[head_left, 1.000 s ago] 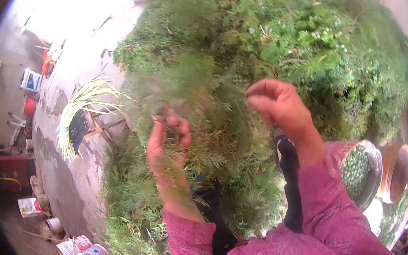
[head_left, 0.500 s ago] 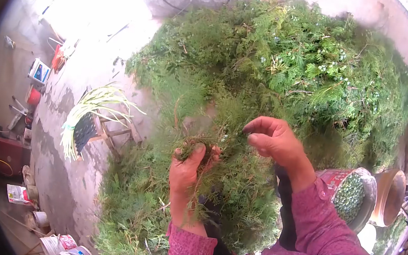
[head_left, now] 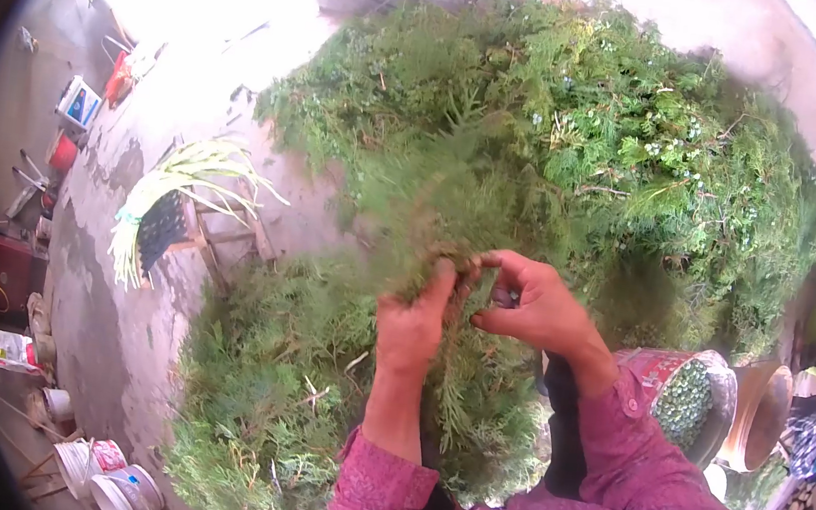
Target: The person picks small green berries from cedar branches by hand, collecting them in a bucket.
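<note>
My left hand (head_left: 409, 331) is wrapped around a leafy evergreen branch (head_left: 441, 183), which looks like arborvitae and is blurred by motion. Its stems hang down past the wrist. My right hand (head_left: 543, 306) is right beside it, its forefinger reaching to the branch and its thumb a little apart below. The other fingers of that hand curl inward over something small and greyish that I cannot make out. Around and under both hands spreads a big heap of cut evergreen branches (head_left: 679, 175), dotted with pale bluish-green cones.
A red bucket (head_left: 645, 368) holding many small green cones (head_left: 681, 405) stands at my right, beside a tan bucket (head_left: 757, 416). At the left, long pale green stalks (head_left: 186, 174) drape over a small stool. White buckets (head_left: 124, 495) stand at the lower left.
My left hand has moved up and right with the branch. My right hand has come in to it, from apart to beside the stems. The view has shifted slightly.
</note>
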`<state>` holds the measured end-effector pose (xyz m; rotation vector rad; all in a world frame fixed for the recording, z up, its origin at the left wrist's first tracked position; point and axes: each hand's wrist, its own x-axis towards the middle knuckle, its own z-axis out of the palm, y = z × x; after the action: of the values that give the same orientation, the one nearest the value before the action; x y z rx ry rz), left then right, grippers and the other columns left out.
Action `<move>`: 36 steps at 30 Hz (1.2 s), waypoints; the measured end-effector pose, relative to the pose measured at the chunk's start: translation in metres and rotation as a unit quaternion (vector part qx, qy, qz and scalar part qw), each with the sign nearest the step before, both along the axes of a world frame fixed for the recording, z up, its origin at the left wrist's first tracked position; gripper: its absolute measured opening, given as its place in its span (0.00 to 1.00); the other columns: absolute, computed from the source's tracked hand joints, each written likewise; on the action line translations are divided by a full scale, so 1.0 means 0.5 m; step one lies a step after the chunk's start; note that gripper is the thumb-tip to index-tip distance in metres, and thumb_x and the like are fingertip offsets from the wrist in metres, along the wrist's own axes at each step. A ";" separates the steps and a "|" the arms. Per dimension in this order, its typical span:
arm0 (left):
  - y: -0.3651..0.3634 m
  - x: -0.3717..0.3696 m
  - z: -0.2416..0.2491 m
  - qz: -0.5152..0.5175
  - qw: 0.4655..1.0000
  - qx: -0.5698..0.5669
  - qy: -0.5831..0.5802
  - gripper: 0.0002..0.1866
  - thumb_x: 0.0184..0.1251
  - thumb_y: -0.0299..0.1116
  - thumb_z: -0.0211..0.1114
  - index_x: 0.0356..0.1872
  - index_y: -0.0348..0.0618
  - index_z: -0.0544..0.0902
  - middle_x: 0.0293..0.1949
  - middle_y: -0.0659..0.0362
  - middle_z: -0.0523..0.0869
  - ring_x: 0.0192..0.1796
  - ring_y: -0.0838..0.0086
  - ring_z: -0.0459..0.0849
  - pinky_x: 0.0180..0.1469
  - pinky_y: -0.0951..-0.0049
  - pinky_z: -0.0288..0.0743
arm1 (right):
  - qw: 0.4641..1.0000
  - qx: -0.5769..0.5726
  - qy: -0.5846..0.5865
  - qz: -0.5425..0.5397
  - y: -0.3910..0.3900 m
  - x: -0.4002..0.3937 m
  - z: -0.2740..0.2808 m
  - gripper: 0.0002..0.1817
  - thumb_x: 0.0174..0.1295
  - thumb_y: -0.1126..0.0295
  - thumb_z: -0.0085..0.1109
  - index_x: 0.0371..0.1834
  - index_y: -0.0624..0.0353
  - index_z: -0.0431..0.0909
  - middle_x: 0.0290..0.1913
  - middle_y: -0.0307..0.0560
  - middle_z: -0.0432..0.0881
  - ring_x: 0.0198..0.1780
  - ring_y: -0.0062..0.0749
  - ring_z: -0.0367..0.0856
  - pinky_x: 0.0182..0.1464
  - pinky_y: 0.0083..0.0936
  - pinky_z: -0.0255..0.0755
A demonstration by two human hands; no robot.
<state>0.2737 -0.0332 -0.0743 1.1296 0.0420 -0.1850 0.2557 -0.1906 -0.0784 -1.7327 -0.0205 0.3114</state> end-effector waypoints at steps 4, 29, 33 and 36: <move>0.013 0.015 0.009 0.044 0.998 -0.019 0.047 0.10 0.66 0.32 0.57 0.42 0.37 0.79 0.32 0.58 0.83 0.31 0.77 0.79 0.31 0.80 0.72 | 0.996 -0.068 -0.033 0.037 0.020 -0.004 0.011 0.39 0.39 0.71 0.68 0.61 0.57 0.65 0.19 0.35 0.67 0.22 0.16 0.66 0.26 0.18 0.63; 0.025 0.018 0.003 -0.140 0.949 -0.262 0.106 0.20 0.71 0.41 0.47 0.53 0.34 0.71 0.50 0.50 0.78 0.51 0.60 0.78 0.51 0.60 0.74 | 0.983 -0.097 -0.155 0.022 0.011 -0.011 -0.050 0.17 0.40 0.66 0.65 0.35 0.59 0.75 0.28 0.50 0.80 0.29 0.41 0.80 0.35 0.29 0.72; 0.036 0.019 0.011 -0.051 0.987 -0.102 0.115 0.18 0.69 0.36 0.50 0.54 0.33 0.71 0.47 0.49 0.79 0.49 0.62 0.80 0.49 0.62 0.76 | 0.993 -0.052 -0.103 0.022 0.000 -0.009 -0.031 0.18 0.40 0.67 0.65 0.37 0.59 0.77 0.27 0.45 0.81 0.30 0.28 0.80 0.36 0.26 0.72; 0.049 0.025 0.004 -0.018 0.989 -0.060 0.136 0.17 0.68 0.29 0.51 0.55 0.34 0.71 0.48 0.51 0.79 0.48 0.66 0.79 0.49 0.66 0.76 | 0.996 -0.062 -0.059 -0.027 -0.025 -0.003 -0.028 0.23 0.42 0.63 0.68 0.42 0.63 0.76 0.27 0.42 0.81 0.34 0.19 0.77 0.39 0.21 0.71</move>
<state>0.2863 -0.0088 -0.0723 0.9797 0.2506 -0.3689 0.2543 -0.2033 -0.0923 -1.8695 -0.0403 0.1729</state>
